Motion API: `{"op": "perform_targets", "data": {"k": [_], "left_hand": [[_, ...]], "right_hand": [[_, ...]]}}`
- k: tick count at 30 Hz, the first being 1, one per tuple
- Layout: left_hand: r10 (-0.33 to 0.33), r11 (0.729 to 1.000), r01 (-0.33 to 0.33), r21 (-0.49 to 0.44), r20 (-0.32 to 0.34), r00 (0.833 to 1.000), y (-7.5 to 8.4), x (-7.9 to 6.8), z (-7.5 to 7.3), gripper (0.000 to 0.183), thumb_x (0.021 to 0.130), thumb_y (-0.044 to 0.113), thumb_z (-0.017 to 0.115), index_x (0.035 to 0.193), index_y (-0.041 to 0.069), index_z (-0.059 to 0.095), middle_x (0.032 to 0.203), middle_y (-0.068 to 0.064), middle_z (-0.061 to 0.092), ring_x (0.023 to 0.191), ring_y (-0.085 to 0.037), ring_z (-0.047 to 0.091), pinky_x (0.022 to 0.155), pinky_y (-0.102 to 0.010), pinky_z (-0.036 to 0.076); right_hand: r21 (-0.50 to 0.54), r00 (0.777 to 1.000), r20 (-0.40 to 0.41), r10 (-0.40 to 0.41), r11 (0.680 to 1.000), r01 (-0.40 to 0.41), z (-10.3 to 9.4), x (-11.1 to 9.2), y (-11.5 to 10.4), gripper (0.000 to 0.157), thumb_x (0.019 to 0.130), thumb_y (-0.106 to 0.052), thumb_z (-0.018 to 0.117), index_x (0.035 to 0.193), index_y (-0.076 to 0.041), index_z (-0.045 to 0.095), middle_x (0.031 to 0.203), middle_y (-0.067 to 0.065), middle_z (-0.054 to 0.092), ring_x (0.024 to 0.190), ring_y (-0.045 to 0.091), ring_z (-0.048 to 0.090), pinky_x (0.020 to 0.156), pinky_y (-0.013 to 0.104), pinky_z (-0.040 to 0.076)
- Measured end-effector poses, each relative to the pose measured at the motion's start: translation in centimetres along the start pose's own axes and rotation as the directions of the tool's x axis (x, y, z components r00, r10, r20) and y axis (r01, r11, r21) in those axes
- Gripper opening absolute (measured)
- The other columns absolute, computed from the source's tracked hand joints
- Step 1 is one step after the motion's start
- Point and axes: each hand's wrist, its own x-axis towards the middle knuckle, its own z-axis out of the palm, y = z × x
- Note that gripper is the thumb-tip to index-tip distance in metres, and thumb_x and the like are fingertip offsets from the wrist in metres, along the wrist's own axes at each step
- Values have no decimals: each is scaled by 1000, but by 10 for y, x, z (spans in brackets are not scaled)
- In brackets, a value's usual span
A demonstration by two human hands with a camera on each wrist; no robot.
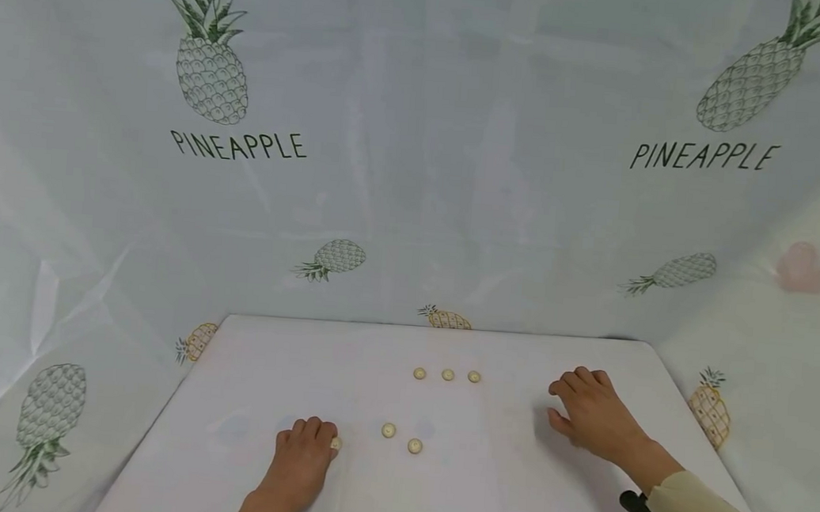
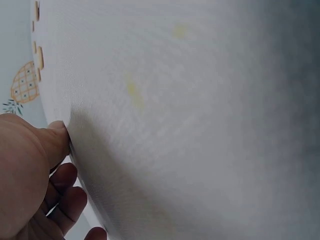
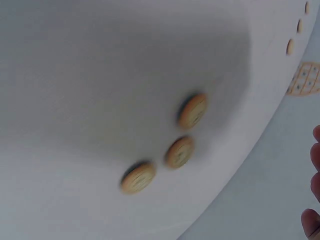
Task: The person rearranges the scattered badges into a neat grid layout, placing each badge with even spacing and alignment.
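At the left of the table, my left hand (image 1: 301,464) pinches a round wooden Chinese chess piece (image 1: 336,444) at the thumb side, down at the tabletop. Its fingers (image 2: 69,207) are curled in the left wrist view, where the piece is hidden. To the right of that hand lie two more wooden pieces, one (image 1: 388,430) slightly behind the other (image 1: 414,446). My right hand (image 1: 588,411) hovers over the right side with fingers loosely bent and thumb apart, holding nothing. Markings show on the tops of the nearer pieces (image 3: 180,152) in the right wrist view.
Three similar pieces (image 1: 448,374) form a row near the back of the white table (image 1: 522,486). A pale cloth (image 1: 459,172) with pineapple prints hangs behind and at both sides. A dark band (image 1: 636,507) sits at the right wrist.
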Motion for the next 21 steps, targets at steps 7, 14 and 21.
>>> {"op": "perform_targets", "data": {"k": [7,14,21], "left_hand": [[-5,1000,5,5,-9,1000,1,-1,-3,27,92,25,82,106,13,62,98,-1,57,87,-19,49,81,-51,48],[-19,1000,19,1,4,1000,0,0,-1,27,93,25,81,107,13,61,97,0,55,88,-19,48,82,-52,47],[-33,999,33,3,20,999,1,1,0,27,95,26,80,109,13,61,99,0,55,90,-20,48,83,-52,47]], "right_hand": [[-12,999,-29,42,999,-42,-1,-33,23,23,92,-32,66,98,-9,68,93,2,64,87,25,52,79,49,41],[-39,998,-1,66,997,-66,7,-57,30,25,87,-30,76,99,-9,68,95,4,65,89,27,56,78,49,43],[-44,997,66,35,999,-32,13,-72,23,27,84,-34,83,97,-16,68,93,-3,61,90,21,52,79,47,43]]}}
